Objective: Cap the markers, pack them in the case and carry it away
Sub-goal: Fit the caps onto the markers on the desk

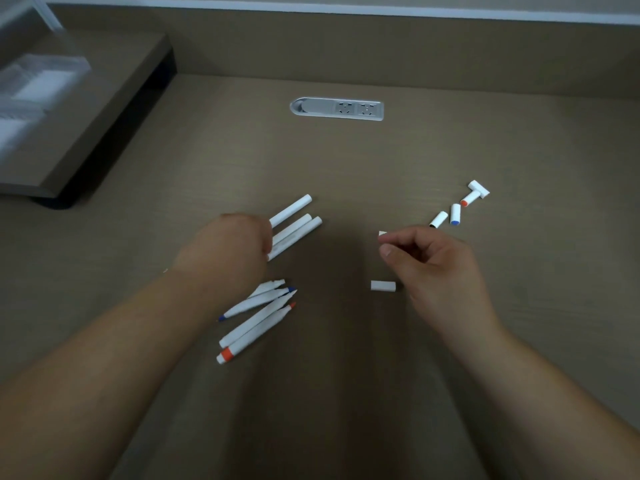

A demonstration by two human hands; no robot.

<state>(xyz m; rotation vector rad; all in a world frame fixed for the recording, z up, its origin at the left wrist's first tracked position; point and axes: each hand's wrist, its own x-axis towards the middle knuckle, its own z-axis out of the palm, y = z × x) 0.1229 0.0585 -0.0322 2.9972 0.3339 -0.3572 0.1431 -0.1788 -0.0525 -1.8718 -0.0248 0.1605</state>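
Observation:
Three white capped markers point(296, 225) lie side by side on the desk. My left hand point(225, 247) covers their near ends with its fingers curled under, so its grip is hidden. Just below that wrist lie several uncapped markers point(256, 315), one with a blue tip and one with an orange tip. My right hand point(433, 268) hovers at centre right and pinches a small white cap point(382, 234) between thumb and forefinger. Another loose white cap point(382, 286) lies beside that hand. Several more caps point(455, 213) are scattered at the right.
A silver socket strip point(337, 109) is set into the brown desk point(346, 174) further back. At the far left, a raised shelf point(104, 109) carries a blurred clear plastic box point(38, 84). A low wall runs along the desk's back.

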